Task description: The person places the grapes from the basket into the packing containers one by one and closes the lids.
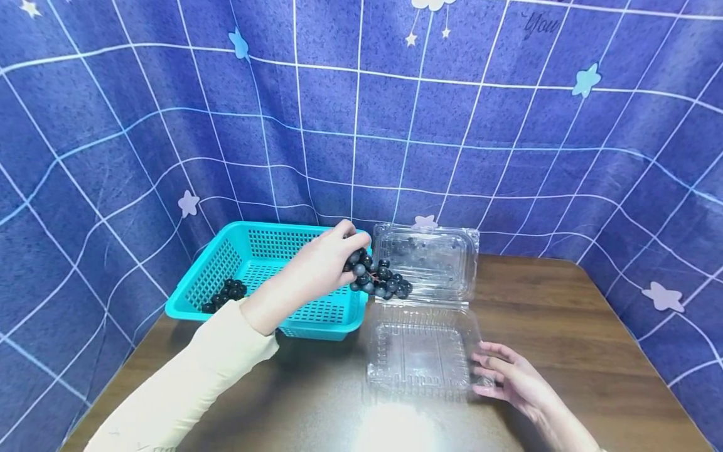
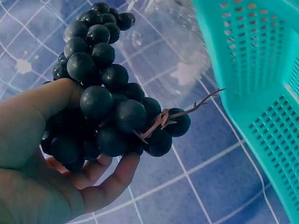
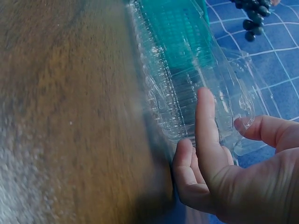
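My left hand (image 1: 327,254) holds a bunch of dark grapes (image 1: 384,279) above the right edge of a turquoise plastic basket (image 1: 322,326). In the left wrist view, the thumb and fingers curl round the grapes (image 2: 112,107), and a bare brown stem sticks out to the right. The bunch's lower end hangs beside a clear plastic clamshell box (image 1: 418,355), whose lid (image 1: 432,260) stands raised at the back. At the box's right side, my right hand (image 1: 511,376) touches the wall with its fingers extended. More dark grapes (image 1: 228,294) lie in the basket's left end.
Beneath everything is a brown wooden table (image 1: 531,307), with a bright glare near its front. A blue curtain (image 1: 316,150) with white grid lines and stars encloses the back and sides.
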`<action>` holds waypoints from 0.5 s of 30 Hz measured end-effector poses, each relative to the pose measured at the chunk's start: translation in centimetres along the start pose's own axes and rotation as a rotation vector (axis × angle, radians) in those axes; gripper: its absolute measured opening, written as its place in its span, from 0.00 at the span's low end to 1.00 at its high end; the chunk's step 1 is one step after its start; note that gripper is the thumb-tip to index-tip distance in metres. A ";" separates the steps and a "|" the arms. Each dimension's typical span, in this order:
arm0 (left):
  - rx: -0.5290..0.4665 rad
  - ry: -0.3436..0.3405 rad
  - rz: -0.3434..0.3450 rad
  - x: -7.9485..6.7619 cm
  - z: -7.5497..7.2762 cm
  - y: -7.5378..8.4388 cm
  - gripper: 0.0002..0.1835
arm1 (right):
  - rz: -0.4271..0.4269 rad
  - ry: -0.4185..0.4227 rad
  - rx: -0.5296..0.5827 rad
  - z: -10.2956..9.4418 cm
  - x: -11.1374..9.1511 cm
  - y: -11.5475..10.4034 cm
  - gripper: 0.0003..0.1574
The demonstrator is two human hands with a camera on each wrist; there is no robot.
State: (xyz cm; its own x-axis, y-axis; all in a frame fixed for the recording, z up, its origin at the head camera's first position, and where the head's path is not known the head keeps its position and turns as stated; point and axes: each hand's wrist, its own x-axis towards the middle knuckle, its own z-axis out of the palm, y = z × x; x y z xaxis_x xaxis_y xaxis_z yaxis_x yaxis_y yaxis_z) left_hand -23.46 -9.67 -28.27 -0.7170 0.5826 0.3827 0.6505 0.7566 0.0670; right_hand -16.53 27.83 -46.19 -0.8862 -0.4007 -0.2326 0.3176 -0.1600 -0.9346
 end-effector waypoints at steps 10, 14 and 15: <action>-0.051 -0.002 0.063 1.4 1.7 2.3 0.25 | 0.000 0.002 -0.030 0.2 0.0 -0.1 0.29; -0.079 0.005 0.093 1.9 2.4 3.0 0.25 | -0.004 0.002 -0.014 0.2 0.0 -0.1 0.26; -0.088 0.003 0.092 2.0 2.5 3.1 0.25 | -0.006 -0.002 -0.007 0.2 0.0 -0.1 0.25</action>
State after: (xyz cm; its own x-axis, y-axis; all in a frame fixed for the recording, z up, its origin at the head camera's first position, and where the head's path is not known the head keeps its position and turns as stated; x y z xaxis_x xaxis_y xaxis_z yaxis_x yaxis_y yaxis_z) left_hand -23.48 -5.43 -29.65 -0.6523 0.6475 0.3940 0.7332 0.6707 0.1116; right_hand -16.53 27.64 -46.03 -0.8874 -0.4019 -0.2260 0.3097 -0.1565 -0.9379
